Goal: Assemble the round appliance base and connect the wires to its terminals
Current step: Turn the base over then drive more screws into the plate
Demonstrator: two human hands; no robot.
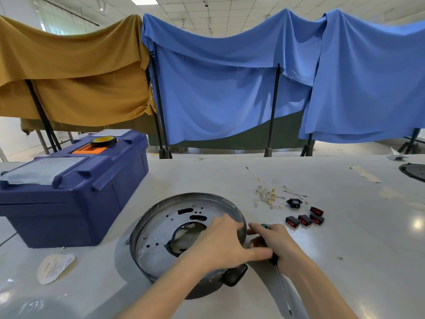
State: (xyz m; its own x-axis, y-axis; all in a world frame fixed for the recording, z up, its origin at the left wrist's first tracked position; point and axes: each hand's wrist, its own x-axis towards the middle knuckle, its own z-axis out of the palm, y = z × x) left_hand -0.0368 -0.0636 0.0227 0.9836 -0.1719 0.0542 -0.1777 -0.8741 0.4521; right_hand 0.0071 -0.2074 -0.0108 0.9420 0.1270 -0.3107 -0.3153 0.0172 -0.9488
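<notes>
Round base (161,226) flat on white table (345,238), front centre, rim upward.
Nearest: screwdriver (279,275) gripped in right hand (274,240), fingers curled round handle, shaft pointing back toward wearer. Left hand (220,245) laid across base's right rim, fingers spread and fairly straight, blurred; thumb near right hand. Beyond, right of base: four red rocker switches (304,219), black socket (294,202), loose wires (266,194). Left: blue toolbox (76,199), tape roll (103,141) on lid. Farthest: ochre cloth (69,65), blue cloths (230,88).
</notes>
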